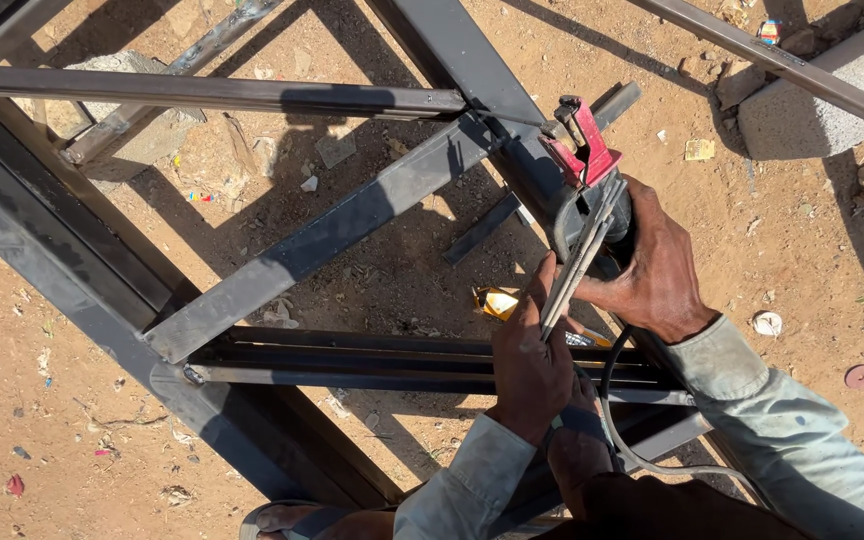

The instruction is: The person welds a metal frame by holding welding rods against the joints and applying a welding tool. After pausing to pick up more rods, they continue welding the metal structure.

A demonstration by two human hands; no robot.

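The bundle of thin grey welding rods (577,262) runs up from my closed left hand (532,365). Just beyond, my right hand (657,265) wraps shut around the red-jawed electrode holder (582,150), pressed to the dark steel frame (322,240).

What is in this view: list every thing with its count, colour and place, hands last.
steel frame: one, dark grey, welded bars lying across the ground
electrode holder: one, red, upper right of centre, in the right hand
welding rods: a small bundle, grey, between the two hands
cable: one, grey, running down from the holder past the wrists
concrete block: one, pale grey, top right
yellow scrap: one, on the ground under the frame
ground: reddish-brown dirt with litter
sandalled foot: one, bottom edge
left hand: one, pinching the rods
right hand: one, wrapped round the holder's handle
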